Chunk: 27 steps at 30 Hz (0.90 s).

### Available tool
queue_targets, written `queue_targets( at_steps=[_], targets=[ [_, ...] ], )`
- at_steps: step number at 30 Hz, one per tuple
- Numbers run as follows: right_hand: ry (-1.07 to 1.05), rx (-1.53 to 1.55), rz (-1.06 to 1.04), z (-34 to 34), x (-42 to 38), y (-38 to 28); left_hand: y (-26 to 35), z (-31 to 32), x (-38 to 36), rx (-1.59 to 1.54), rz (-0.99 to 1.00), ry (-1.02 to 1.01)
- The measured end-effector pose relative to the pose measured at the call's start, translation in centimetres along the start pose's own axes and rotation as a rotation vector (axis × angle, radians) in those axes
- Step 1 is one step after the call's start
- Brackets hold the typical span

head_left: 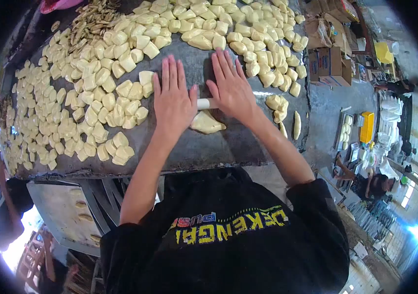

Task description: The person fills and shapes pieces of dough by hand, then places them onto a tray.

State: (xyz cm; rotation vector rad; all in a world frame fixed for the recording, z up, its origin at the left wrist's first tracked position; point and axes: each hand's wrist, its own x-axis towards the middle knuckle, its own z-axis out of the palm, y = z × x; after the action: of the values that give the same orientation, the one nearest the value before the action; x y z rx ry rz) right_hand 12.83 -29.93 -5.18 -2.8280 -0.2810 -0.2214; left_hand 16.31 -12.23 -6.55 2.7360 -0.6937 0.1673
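My left hand (173, 100) lies flat with its fingers stretched out, its palm over one end of a white rolling pin (205, 104). Over the pin's other end rests my right hand (233, 93), also flat with the fingers extended. Only the pin's middle shows between the hands; its ends are hidden beneath them. Just below the pin is a flattened piece of dough (208, 123), near the inner edge of my left hand. Many pale dough pieces (116, 39) spread around both hands on the dark table (199, 152).
Small dough pieces and a thin dough strip (297, 125) lie at the right. A metal tray (67, 215) with shaped dough stands at lower left. Cardboard boxes (330, 66) and a yellow crate (367, 127) are farther right. Other people are at both sides.
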Motion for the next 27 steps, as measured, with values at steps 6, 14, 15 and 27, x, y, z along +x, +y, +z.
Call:
queue_targets(
  at_steps=[6, 14, 15, 27],
  targets=[
    [0.024, 0.298, -0.220, -3.8, 0.3, 1.3, -1.7, 0.3, 2.8, -0.036, 0.057, 0.168],
    [-0.127, 0.003, -0.189, -3.7, -8.3, -1.3, -0.6, -0.9, -4.9, -0.073, 0.093, 0.092],
    [-0.060, 0.028, -0.199, -3.1, -9.5, -1.7, -0.4, -1.0, -6.0, -0.066, 0.096, 0.094],
    [0.018, 0.111, -0.274, -2.1, -14.8, -1.3, 0.0, -3.0, -14.1, -0.082, 0.216, -0.096]
  ],
)
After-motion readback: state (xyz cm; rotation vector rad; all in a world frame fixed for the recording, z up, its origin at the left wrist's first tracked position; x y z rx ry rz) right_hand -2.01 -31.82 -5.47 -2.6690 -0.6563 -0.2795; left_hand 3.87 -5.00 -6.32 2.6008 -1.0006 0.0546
